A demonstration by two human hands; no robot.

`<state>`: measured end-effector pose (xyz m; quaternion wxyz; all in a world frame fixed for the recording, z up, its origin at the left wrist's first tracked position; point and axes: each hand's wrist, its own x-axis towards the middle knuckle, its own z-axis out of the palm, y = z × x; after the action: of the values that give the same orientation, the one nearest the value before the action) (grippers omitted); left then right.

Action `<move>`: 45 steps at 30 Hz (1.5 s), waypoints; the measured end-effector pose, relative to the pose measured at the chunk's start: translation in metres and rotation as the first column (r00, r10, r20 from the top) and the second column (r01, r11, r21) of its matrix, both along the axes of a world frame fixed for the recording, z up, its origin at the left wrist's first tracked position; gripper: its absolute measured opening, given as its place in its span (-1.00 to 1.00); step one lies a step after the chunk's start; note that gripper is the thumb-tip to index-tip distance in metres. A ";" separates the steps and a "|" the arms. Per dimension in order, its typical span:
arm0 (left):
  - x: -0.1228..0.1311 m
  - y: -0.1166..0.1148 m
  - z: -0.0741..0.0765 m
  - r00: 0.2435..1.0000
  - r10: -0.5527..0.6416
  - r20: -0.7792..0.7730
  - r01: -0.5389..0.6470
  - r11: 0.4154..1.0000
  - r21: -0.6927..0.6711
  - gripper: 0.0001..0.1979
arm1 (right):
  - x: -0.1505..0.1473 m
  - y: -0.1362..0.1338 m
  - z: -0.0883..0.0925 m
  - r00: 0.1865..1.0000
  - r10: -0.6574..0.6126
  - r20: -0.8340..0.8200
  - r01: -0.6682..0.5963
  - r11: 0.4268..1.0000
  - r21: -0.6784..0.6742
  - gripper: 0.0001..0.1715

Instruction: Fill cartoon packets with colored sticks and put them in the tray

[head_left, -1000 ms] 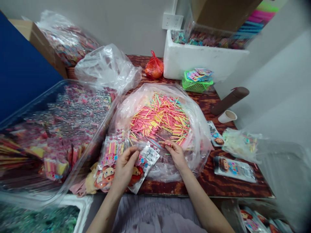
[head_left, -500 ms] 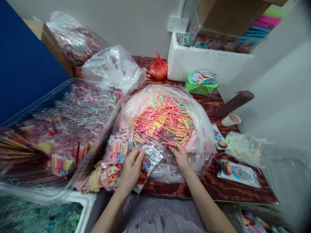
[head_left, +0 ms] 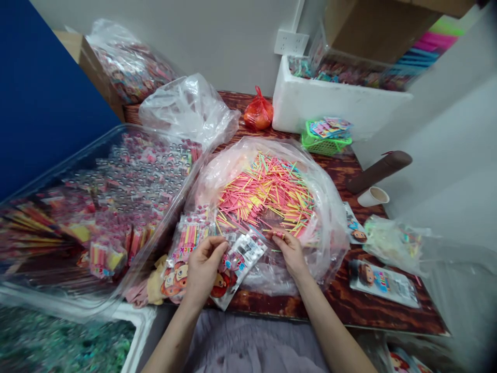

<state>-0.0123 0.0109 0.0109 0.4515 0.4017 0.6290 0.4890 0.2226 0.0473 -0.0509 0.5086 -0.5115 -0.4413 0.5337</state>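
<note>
Thumb and fingers of my right hand [head_left: 293, 254] are closed round a few short pink-and-yellow sticks [head_left: 278, 234], at the near edge of the stick pile. My left hand [head_left: 205, 267] is curled, with thumb and forefinger nearly together; whatever they pinch, if anything, I cannot make out. Just right of it, a printed clear packet [head_left: 243, 256] with a cartoon face lies slanted on the table edge. Filled packets [head_left: 186, 243] of sticks lie behind and left of that hand. Loose pink, yellow and green sticks [head_left: 267, 191] heap inside an opened clear plastic bag [head_left: 330, 223].
At left stands a clear bin [head_left: 155, 233] full of packed packets. Behind are a red bag of fruit [head_left: 258, 111], a green basket [head_left: 324, 142] and a white foam box [head_left: 337, 98]. On the right are a brown flask [head_left: 378, 171], a paper cup [head_left: 373, 196] and a flat packet [head_left: 384, 284].
The view has shifted slightly, moving the scene rightward. My left fingers have drawn a little left from the slanted packet. My right hand still grips the sticks.
</note>
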 end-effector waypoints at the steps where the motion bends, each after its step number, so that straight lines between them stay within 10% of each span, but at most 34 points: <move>1: 0.000 0.000 0.000 1.000 0.023 0.004 -0.023 1.000 -0.009 -0.77 | 0.000 0.000 0.001 1.000 -0.003 0.003 0.003 1.000 -0.005 -0.83; 31: 0.014 -0.007 0.007 0.993 -0.087 0.086 0.081 0.994 0.073 -0.83 | -0.016 0.020 0.038 0.991 0.132 0.037 -0.132 0.991 0.009 -0.74; 45: 0.014 -0.008 -0.002 0.969 0.079 0.235 -0.072 0.997 -0.038 -0.77 | -0.013 0.007 0.034 0.984 0.147 0.098 -0.153 0.987 0.056 -0.81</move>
<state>0.0021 0.0025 0.0092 0.5101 0.3100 0.5928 0.5406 0.2098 0.0540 -0.0169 0.4617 -0.4848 -0.5186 0.5318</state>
